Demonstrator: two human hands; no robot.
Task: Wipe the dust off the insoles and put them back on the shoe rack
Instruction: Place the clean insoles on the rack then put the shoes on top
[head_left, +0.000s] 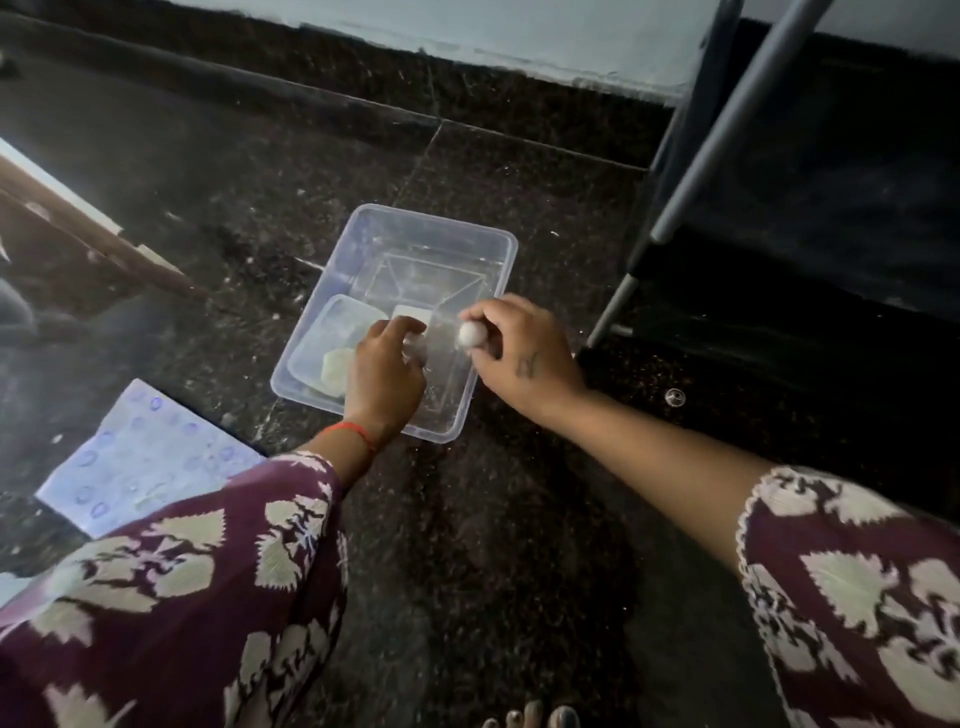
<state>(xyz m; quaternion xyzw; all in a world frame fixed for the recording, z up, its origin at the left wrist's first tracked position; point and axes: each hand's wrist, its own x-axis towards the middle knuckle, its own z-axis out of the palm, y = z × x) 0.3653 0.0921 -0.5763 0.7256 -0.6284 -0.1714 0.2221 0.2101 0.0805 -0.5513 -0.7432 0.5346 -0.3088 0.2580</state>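
A clear plastic tub (441, 228) sits on the dark stone floor. Inside it lie a pale soap-like piece (335, 366) in a shallow clear tray and a small white block (410, 314). My left hand (384, 371) reaches down into the tub with its fingers curled; whether it holds anything I cannot tell. My right hand (514, 348) hovers over the tub's right rim and pinches a small white ball (470, 333). The shoe rack (727, 156), grey poles with a dark shelf, stands at the right. No insole is visible.
A light patterned cloth (140, 462) lies flat on the floor at the left. A small clear cap (675, 397) rests on the floor near the rack. A wall skirting runs along the back. A wooden edge (93, 234) crosses the left side. My toes (540, 719) show at the bottom.
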